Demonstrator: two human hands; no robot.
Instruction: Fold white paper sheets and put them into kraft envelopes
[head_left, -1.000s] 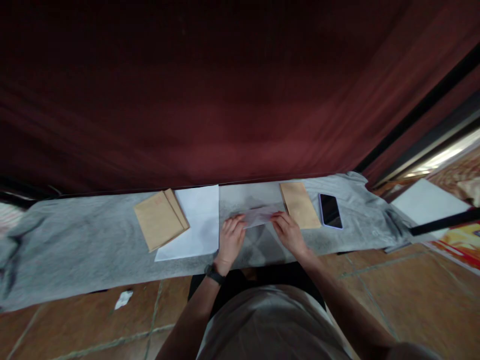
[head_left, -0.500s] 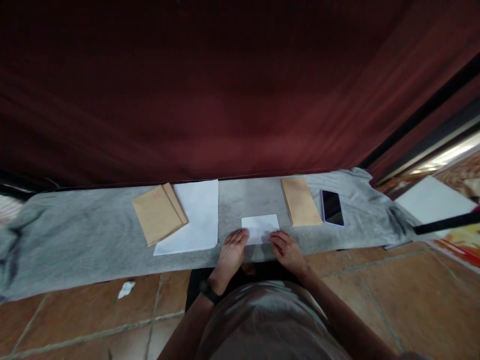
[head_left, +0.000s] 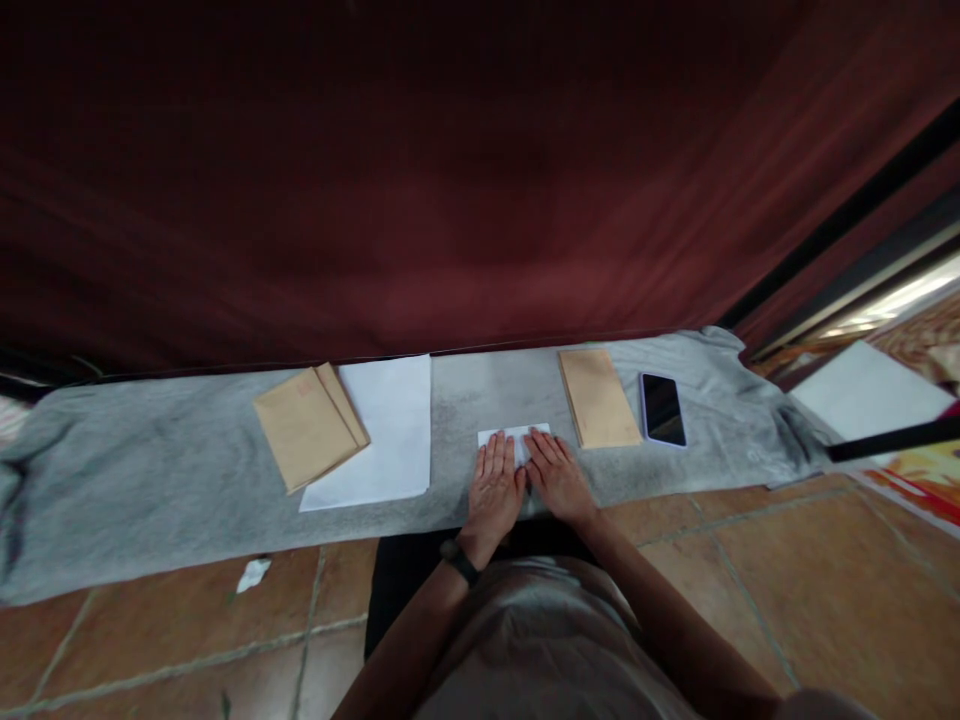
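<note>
A small folded white paper (head_left: 519, 449) lies near the front edge of the grey cloth, mostly covered by my hands. My left hand (head_left: 495, 490) rests flat on its left part, fingers stretched away from me. On its right part lies my right hand (head_left: 556, 480), also flat with extended fingers. The thumbs nearly meet over the paper. To the left are large white sheets (head_left: 401, 425), partly under brown envelopes (head_left: 307, 425). A stack of brown envelopes (head_left: 600, 400) sits to the right of my hands.
A phone (head_left: 663, 409) with a dark screen lies right of the envelope stack. Grey cloth (head_left: 172, 470) covers the long narrow surface, with a dark red curtain (head_left: 450, 200) behind. A crumpled white scrap (head_left: 253, 574) is on the tiled floor.
Both hands have moved forward onto the paper and closer together. Their fingers, earlier bent at the paper's near corners, now lie flat and extended over it.
</note>
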